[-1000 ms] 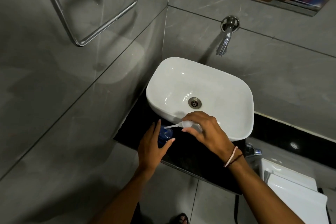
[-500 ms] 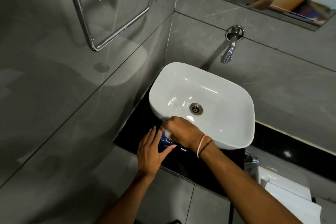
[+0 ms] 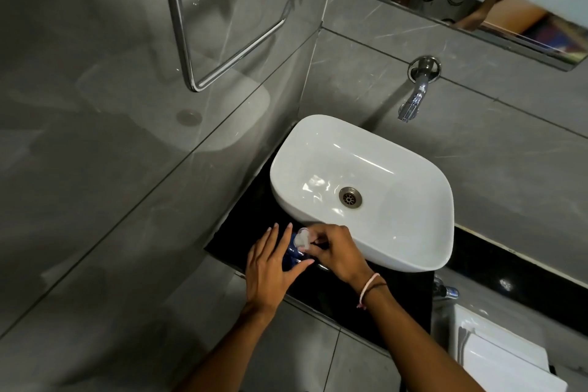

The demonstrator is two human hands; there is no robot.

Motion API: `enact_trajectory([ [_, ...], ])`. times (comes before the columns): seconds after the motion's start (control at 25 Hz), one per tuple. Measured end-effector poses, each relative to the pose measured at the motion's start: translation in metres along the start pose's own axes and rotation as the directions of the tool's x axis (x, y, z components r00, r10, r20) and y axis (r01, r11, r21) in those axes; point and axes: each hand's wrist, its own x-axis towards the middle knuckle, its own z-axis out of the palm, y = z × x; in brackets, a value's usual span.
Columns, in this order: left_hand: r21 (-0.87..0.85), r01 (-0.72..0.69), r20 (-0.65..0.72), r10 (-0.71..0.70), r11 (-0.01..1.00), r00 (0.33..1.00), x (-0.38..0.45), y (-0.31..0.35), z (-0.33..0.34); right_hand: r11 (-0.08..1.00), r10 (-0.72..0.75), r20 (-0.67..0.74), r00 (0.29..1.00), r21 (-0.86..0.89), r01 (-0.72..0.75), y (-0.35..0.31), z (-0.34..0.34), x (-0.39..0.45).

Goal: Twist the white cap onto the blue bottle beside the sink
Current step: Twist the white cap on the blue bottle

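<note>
The blue bottle [image 3: 291, 253] stands on the black counter [image 3: 251, 216] just left of the white sink [image 3: 410, 248]. My left hand [image 3: 269, 267] wraps around the bottle's body from the left, thumb across its front. The white cap [image 3: 302, 239] sits on top of the bottle's neck. My right hand [image 3: 334, 251] comes from the right, its fingertips pinching the cap. Most of the bottle is hidden between my two hands.
A chrome tap [image 3: 413, 95] sticks out of the grey tiled wall above the sink. A chrome towel rail [image 3: 191, 41] hangs on the left wall. A white toilet cistern [image 3: 496, 350] and a small valve [image 3: 445, 291] lie at lower right. A mirror [image 3: 477, 9] is above.
My right hand brought the white cap with its long tube from over the sink rim down onto the bottle. The left hand has stayed on the bottle. The camera tilted up.
</note>
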Motion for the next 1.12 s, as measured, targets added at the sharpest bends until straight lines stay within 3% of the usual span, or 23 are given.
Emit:
enact_trajectory([
  [0.12,0.021,-0.015,0.033,0.014,1.0,0.999,0.001,-0.002,0.0,0.999,0.042,-0.108,0.993,-0.012,-0.044,-0.001,0.005,-0.003],
  [0.28,-0.001,-0.013,0.068,0.013,1.0,0.998,0.003,-0.006,0.0,0.995,0.008,-0.037,0.999,0.098,-0.005,0.0,0.009,-0.008],
  [0.44,-0.002,-0.004,0.076,0.004,1.0,0.997,0.0,-0.004,-0.004,0.98,0.123,-0.172,0.977,0.174,-0.093,0.002,0.018,-0.007],
  [0.6,0.006,0.031,0.084,-0.031,1.0,0.996,-0.002,0.0,-0.005,0.974,0.05,-0.117,0.992,0.226,-0.022,0.008,0.022,-0.014],
  [0.68,-0.009,0.05,0.077,-0.049,0.999,0.996,-0.002,0.004,-0.004,0.964,0.087,-0.174,0.981,0.263,-0.039,0.01,0.027,-0.015],
  [0.8,-0.025,0.05,0.058,-0.049,0.998,0.997,0.0,0.007,-0.004,0.969,0.167,-0.286,0.944,0.226,-0.103,0.009,0.033,-0.015],
  [0.96,0.0,0.033,0.038,-0.033,0.999,0.999,-0.001,0.006,-0.003,0.983,0.021,-0.204,0.979,0.183,0.017,0.013,0.034,-0.019],
  [1.12,0.005,0.053,0.032,-0.053,0.999,0.998,-0.002,0.01,-0.003,0.981,0.087,-0.27,0.959,0.193,-0.035,0.008,0.034,-0.014],
])
